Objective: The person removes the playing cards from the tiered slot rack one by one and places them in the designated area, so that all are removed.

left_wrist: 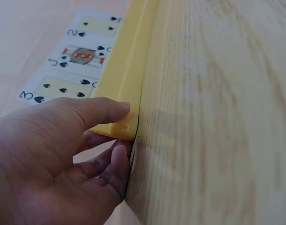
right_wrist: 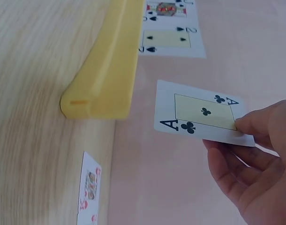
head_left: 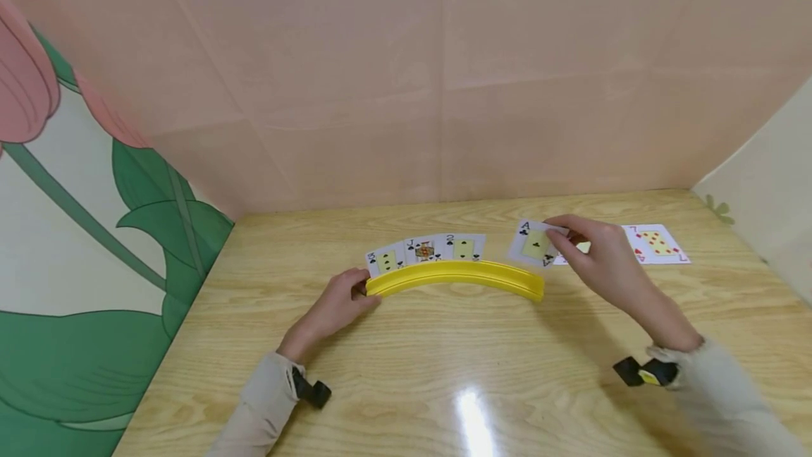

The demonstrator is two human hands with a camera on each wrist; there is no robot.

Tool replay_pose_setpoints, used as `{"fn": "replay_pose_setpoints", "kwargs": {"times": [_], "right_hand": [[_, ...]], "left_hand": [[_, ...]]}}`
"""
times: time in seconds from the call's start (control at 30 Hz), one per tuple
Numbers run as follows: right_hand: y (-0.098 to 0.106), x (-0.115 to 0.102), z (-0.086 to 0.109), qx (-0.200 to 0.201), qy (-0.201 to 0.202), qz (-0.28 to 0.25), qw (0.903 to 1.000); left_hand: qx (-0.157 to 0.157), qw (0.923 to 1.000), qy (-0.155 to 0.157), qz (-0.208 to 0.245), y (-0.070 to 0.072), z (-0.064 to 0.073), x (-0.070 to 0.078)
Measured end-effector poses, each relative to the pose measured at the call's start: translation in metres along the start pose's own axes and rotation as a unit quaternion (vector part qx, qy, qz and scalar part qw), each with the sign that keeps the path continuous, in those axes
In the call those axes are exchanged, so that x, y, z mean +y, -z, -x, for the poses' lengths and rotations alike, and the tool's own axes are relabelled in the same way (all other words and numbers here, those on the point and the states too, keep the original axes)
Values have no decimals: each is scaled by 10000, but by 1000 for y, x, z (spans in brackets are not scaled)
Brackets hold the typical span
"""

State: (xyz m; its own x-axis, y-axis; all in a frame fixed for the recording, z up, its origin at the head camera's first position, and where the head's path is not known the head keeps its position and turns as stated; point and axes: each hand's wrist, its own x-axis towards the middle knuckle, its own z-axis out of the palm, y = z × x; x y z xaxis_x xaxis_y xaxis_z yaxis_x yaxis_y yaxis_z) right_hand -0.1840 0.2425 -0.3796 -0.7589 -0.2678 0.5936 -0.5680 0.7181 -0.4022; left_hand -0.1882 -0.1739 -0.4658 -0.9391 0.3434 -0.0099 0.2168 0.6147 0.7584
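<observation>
Pinching ace card (head_left: pixel 529 245) by one edge, right hand (head_left: pixel 599 256) holds it apart from yellow holder (head_left: pixel 453 271), near its right end; holder runs left to right, left hand (head_left: pixel 336 304) grips left end

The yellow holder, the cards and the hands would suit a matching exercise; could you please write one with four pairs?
1. Ace of clubs
2. Jack of spades
3. Red seven
4. Left hand

A. Flat on the table
B. Pinching one end of the yellow holder
C. Held by the right hand
D. Between two other spades

Pairs: 1-C; 2-D; 3-A; 4-B.
</observation>
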Motion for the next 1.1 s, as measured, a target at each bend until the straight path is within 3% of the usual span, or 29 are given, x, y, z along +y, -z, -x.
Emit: {"fn": "replay_pose_setpoints", "kwargs": {"times": [0.33,0.93,1.1], "right_hand": [[11,12,-1,-103,-362,20,9993],[-1,39,8,-1574,-931,97,9831],[-6,47,11,-1797,-1006,244,9782]], "left_hand": [[-3,10000,-21,-24,1,0,-1],[12,10000,19,-69,0,0,-1],[10,9999,-19,-125,0,0,0]]}}
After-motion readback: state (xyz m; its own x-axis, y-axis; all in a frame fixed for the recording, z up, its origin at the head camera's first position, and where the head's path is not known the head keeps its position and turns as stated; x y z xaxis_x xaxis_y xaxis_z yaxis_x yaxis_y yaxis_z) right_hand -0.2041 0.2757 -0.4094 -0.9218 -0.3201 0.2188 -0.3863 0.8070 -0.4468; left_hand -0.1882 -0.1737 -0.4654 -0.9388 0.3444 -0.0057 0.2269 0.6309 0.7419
